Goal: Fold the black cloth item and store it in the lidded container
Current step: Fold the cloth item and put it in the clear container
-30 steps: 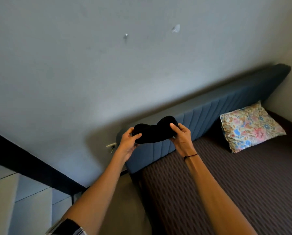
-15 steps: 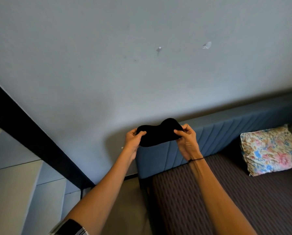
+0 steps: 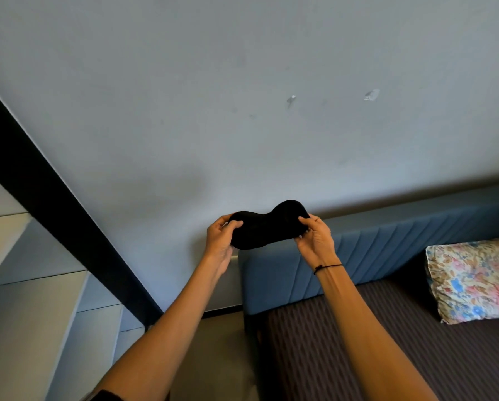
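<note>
Black cloth item (image 3: 267,227) held up in the air at arm's length, in front of the pale wall (image 3: 242,96) and just above the top edge of the blue headboard (image 3: 387,250). Shape: two rounded lobes with a dip between them, right lobe sitting higher than the left; soft, matte, no visible seams from here.

Left hand (image 3: 220,241) closed on the left lobe — thumb pressed over the front face, fingers curled behind it. Right hand (image 3: 314,241) pinching the right lobe the same way, thumb on the front, fingers wrapped round the end. Both forearms bare and extended up and forward, palms turned roughly toward each other. A thin dark band (image 3: 327,267) circles the right wrist.

Headboard is padded, with slanted vertical channels stitched into blue fabric. Below it, the bed surface (image 3: 387,342) is covered in dark brown cloth with fine ribbed stripes. A floral pillow (image 3: 471,279) — cream ground, blue and pink blooms — leans near the headboard at the right. Wall shows two small chipped spots (image 3: 371,94) high up. A broad black strip (image 3: 54,204) runs diagonally at left, beside pale flat panels (image 3: 25,328).
</note>
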